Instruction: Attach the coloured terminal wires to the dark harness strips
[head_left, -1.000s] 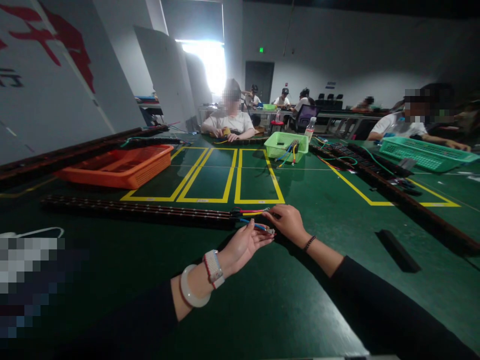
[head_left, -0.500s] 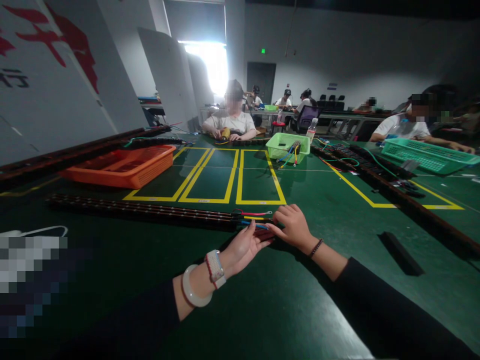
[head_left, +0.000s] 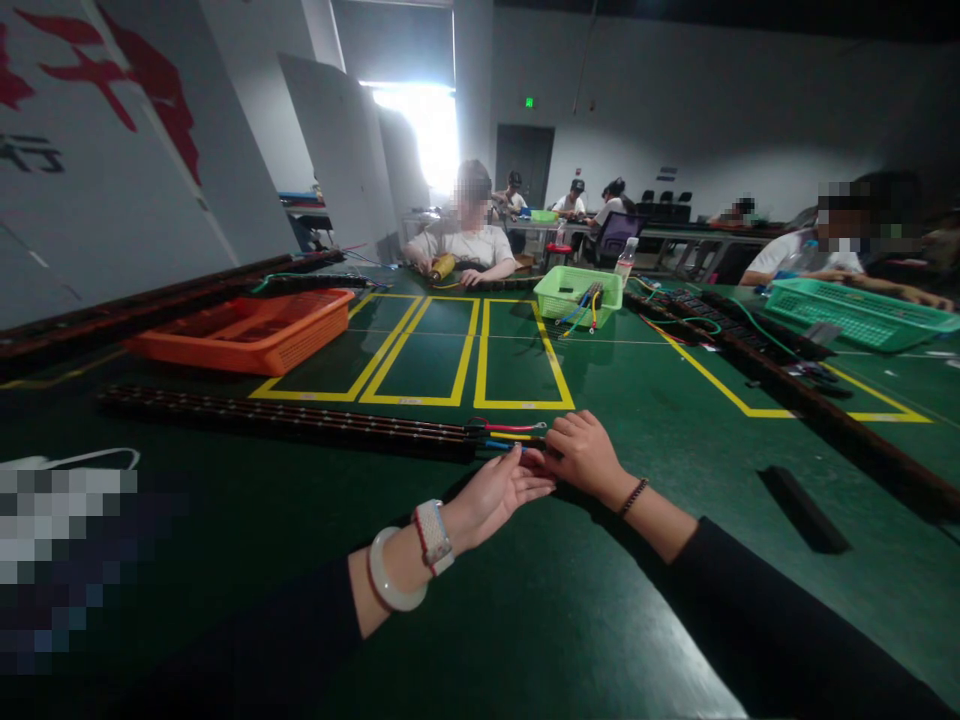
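Note:
A long dark bar (head_left: 300, 422) with rows of small bright dots lies across the table in front of me. Red (head_left: 510, 428), yellow and blue wires come out of its right end, and the red one carries a metal ring terminal. My left hand (head_left: 495, 495), palm up, has its thumb on the blue wire (head_left: 495, 446), pinching it near its end; the other fingers stretch toward the right. Close against those fingertips, my right hand (head_left: 581, 450) is closed, knuckles up, at the wire ends. Whatever sits inside its fingers is hidden.
An orange basket (head_left: 247, 350) stands behind the bar at left. Farther back are a light green basket (head_left: 577, 300) with wires and a green basket (head_left: 855, 318). A short black strip (head_left: 804, 508) lies at right. Co-workers sit across the table, one holding a yellow tool (head_left: 444, 266).
My left thumb has shifted slightly along the blue wire and the left fingers have turned palm-up a little more. My right hand stays nearly in place.

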